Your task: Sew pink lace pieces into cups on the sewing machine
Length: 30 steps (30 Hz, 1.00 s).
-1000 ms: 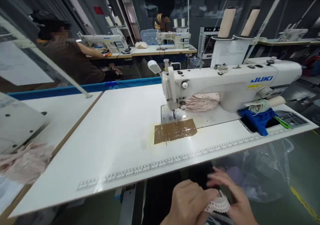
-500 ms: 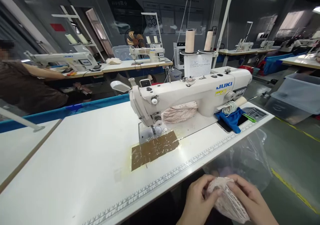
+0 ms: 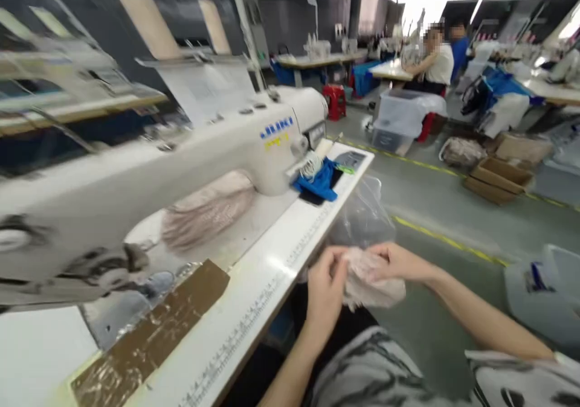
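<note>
Both my hands grip a bunched piece of pale pink lace fabric (image 3: 374,283) over my lap, just off the table's front edge. My left hand (image 3: 327,280) pinches its left side between thumb and fingers. On the upper right, my right hand (image 3: 392,263) has its fingers closed on the same cloth. Motion blurs the cloth, and its full shape cannot be made out. A clear plastic bag (image 3: 362,217) hangs at the table edge just beyond my hands. More pink lace fabric (image 3: 208,214) lies under the arm of the white sewing machine (image 3: 272,153).
A blue cloth (image 3: 319,182) lies on a dark flat object at the table's right end. Brown tape (image 3: 154,340) covers the tabletop before the needle area. On the floor are a cardboard box (image 3: 498,180), clear bins (image 3: 403,117) and a red stool (image 3: 334,102). People sit farther back.
My view has swung to the right, so the machine sits farther left and the floor on the right shows. Both hands still hold the lace, now bunched differently.
</note>
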{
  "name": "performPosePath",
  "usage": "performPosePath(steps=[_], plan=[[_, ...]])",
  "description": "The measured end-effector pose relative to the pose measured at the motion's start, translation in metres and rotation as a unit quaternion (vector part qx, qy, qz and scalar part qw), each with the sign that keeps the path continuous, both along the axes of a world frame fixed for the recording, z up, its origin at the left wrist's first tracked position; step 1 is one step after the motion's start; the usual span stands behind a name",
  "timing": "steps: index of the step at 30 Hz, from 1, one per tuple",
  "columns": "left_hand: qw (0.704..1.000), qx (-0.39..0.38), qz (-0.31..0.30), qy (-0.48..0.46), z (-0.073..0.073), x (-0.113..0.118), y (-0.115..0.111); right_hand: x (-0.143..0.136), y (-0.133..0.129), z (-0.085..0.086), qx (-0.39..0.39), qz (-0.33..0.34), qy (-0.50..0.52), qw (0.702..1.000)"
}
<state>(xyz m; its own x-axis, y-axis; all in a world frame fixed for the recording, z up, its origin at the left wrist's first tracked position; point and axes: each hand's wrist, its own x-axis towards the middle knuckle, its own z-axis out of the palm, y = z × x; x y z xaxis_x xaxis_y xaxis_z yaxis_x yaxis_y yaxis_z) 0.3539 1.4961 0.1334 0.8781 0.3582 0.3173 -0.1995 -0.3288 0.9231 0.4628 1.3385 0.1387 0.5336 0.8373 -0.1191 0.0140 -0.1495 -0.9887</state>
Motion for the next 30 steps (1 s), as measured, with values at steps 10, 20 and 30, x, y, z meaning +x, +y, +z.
performPosePath(steps=[10, 20, 30], plan=[[0.997, -0.036, 0.068, 0.031, 0.026, 0.015, 0.011, 0.014, -0.037, -0.003, 0.038, -0.121, 0.025, 0.992], [0.983, -0.174, 0.038, 0.033, 0.010, 0.016, 0.015, 0.015, -0.040, 0.005, 0.048, -0.181, -0.025, 0.982], [0.974, -0.218, 0.044, 0.036, 0.005, 0.013, 0.014, 0.022, -0.039, -0.003, 0.025, -0.165, -0.038, 0.985]])
